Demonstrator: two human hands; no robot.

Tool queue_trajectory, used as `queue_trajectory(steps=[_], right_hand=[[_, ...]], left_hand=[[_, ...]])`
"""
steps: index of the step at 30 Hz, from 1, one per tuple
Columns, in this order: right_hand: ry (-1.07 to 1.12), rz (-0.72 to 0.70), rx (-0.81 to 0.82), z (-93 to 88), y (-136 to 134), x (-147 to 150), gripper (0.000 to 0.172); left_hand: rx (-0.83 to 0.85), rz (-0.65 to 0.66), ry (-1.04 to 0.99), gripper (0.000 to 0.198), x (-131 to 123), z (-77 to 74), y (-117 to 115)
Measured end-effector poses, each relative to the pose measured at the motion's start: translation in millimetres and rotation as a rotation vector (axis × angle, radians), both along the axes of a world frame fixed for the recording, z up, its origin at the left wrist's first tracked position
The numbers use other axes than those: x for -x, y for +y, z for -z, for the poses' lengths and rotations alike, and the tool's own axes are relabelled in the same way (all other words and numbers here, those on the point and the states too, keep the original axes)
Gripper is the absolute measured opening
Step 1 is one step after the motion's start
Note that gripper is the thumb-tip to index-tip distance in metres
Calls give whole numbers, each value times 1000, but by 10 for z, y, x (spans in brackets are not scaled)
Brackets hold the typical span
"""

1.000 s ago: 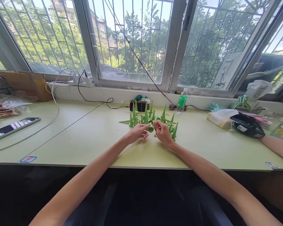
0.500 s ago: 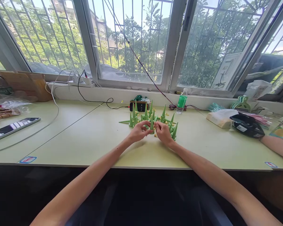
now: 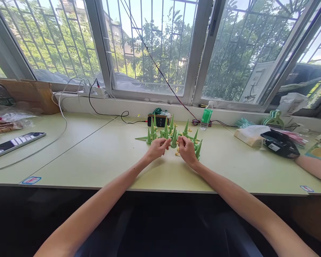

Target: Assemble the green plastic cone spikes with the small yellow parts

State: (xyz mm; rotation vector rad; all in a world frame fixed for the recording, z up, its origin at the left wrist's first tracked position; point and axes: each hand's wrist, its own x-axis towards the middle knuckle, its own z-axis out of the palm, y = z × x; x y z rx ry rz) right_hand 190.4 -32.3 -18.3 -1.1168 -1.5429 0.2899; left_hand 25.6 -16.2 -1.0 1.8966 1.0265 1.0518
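Observation:
Several green plastic cone-shaped spikes stand on the table ahead of me, with small yellow fittings among them. One green spike (image 3: pixel 173 140) stands upright between my two hands. My left hand (image 3: pixel 157 148) is just left of it, fingers curled and thumb against the index finger; whatever may be in that pinch is hidden. To the spike's right, my right hand (image 3: pixel 186 148) is closed, its fingertips pinched close to the spike's side. I cannot make out what it holds. Beside that hand a yellow fitting (image 3: pixel 177 154) lies low on the table.
Behind the spikes a phone (image 3: pixel 151 121) stands propped up, its screen showing digits. A green-labelled bottle (image 3: pixel 206 116) is by the window. Tissues (image 3: pixel 250 135) and a black bag (image 3: pixel 279 143) lie at right, near another person's arm (image 3: pixel 315 167). Another phone (image 3: pixel 17 143) lies left.
My left hand has come away from the upright spike, moving slightly left, and its fingers have curled in. My right hand has shifted a little to the right, still closed.

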Motion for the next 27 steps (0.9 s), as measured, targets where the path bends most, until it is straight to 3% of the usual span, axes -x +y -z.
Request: queue_trajectory(steps=[6,13,21,27], right_hand=[[-6,-111,18,1,-27,28,40],[14,-173,34,8,-31,43,38],[-8,-140,10,25,-7,41,39],[-42,-98,-13,31,16,31,40]], left_hand=[[386,126,-26,73,19,-28,-9],[488,182,-120,65,62,6,22],[374,210,-135,53,61,-30,-18],[87,97,-14,46,47,-21,-47]])
